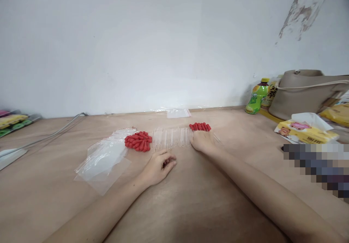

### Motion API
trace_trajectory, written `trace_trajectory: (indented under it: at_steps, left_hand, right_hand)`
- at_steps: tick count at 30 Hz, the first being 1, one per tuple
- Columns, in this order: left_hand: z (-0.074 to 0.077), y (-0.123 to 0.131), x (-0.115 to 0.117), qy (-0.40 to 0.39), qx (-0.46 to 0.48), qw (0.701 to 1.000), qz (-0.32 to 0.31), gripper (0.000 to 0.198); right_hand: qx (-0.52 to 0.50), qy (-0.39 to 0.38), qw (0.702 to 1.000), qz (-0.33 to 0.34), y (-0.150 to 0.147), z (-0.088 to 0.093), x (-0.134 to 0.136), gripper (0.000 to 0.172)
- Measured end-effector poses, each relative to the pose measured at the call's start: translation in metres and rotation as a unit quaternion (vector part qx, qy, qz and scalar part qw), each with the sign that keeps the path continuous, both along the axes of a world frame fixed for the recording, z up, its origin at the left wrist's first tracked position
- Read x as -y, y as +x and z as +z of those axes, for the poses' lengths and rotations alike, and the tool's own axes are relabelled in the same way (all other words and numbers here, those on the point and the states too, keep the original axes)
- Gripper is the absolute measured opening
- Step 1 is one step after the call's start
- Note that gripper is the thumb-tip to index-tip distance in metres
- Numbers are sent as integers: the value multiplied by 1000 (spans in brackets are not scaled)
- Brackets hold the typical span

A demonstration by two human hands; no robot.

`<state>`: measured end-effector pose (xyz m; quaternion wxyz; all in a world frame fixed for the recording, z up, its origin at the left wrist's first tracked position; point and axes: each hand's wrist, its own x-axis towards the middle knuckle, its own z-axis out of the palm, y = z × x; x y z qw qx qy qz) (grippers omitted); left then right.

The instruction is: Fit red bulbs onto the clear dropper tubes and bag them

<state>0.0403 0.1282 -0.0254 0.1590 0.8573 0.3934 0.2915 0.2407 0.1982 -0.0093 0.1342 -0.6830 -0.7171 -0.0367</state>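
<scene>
A row of thin clear plastic tubes [171, 138] lies on the wooden table [191, 199]. A heap of small red caps [138, 141] sits at the row's left end, and a smaller bunch of red caps [200, 126] sits at its right end. My right hand [201, 140] rests palm down on the right end of the tube row, its fingers hidden under the back of the hand. My left hand [160, 166] lies on the table just in front of the tubes, fingers loosely curled, and I cannot make out anything in them.
Clear plastic bags [105, 159] lie left of the red caps; another small bag [178, 112] is by the wall. At right stand a green bottle [256, 96], a beige handbag [305, 90] and a tissue pack [305, 132]. A grey cable [49, 134] runs at left.
</scene>
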Motion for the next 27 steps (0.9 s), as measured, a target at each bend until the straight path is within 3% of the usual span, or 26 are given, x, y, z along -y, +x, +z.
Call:
trace_trajectory:
  at_steps: [3, 10, 12, 15, 18, 21, 24, 27]
  left_hand:
    - [1, 0, 0, 2, 4, 1000, 1, 14]
    - [0, 1, 1, 4, 8, 1000, -3, 14]
    - [-2, 1, 1, 14, 7, 1000, 9, 14]
    - [-3, -3, -1, 82, -8, 994, 70, 13]
    - [5, -12, -5, 189, -78, 965, 167, 17]
    - [20, -26, -11, 243, -197, 922, 229, 17]
    - [34, -40, -18, 233, -261, 905, 240, 16]
    - [40, -54, -26, 179, -300, 920, 178, 13]
  right_hand:
    - [-10, -15, 1000, -4, 0, 2, 1, 18]
    - [-64, -31, 997, 15, 4, 21, 12, 34]
    - [-75, -10, 995, 65, 5, 24, 21, 30]
    - [-51, 21, 978, 199, 11, 20, 36, 19]
    - [-24, 7, 949, 316, 22, 12, 48, 15]
    - [-11, -10, 932, 363, 31, 5, 53, 14]
    - [-45, 4, 932, 361, 33, 0, 55, 11]
    - [-101, 33, 934, 342, 30, -6, 56, 13]
